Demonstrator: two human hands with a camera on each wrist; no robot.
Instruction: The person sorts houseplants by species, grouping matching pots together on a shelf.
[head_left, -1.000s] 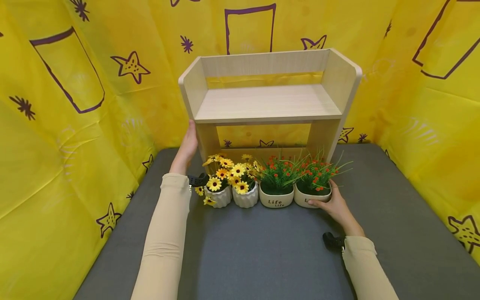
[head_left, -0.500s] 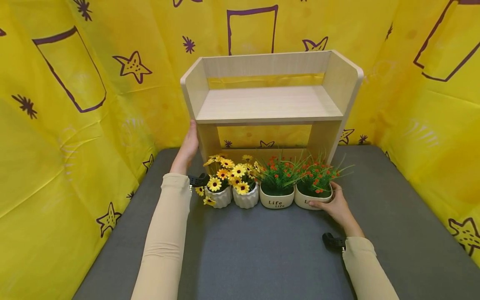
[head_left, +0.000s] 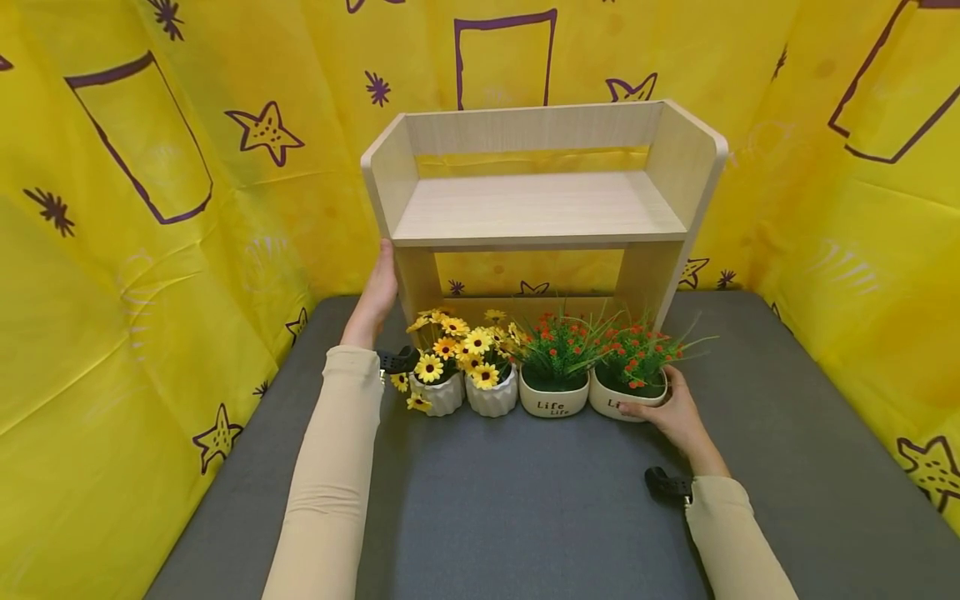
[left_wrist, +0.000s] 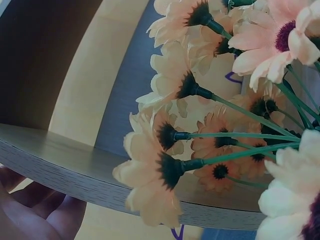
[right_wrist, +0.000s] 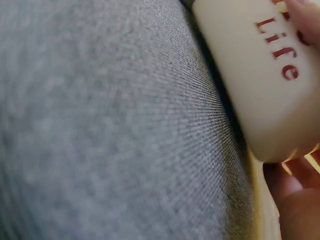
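A small pale wooden shelf (head_left: 540, 204) stands at the back of the grey table. My left hand (head_left: 375, 296) rests against the outer side of its left panel, and in the left wrist view the fingers (left_wrist: 65, 217) lie outside that panel. In front, a row holds two white ribbed pots (head_left: 491, 396) of yellow daisies (head_left: 476, 340) and two cream "Life" pots of red-flowered grass. My right hand (head_left: 678, 421) grips the rightmost cream flowerpot (head_left: 603, 398), thumb on its front, fingers around its right side. In the right wrist view this pot (right_wrist: 250, 65) sits at the cloth.
The other cream pot (head_left: 532, 402) stands beside the held one, close against it. Behind the row, the shelf's lower back board (head_left: 525, 307) shows. A yellow patterned curtain (head_left: 225, 250) surrounds the table (head_left: 525, 508) at the back and both sides.
The rightmost flowerpot and my right hand have shifted very slightly right and nearer, and its grass blades have swayed outward. My left hand stays at the shelf panel.
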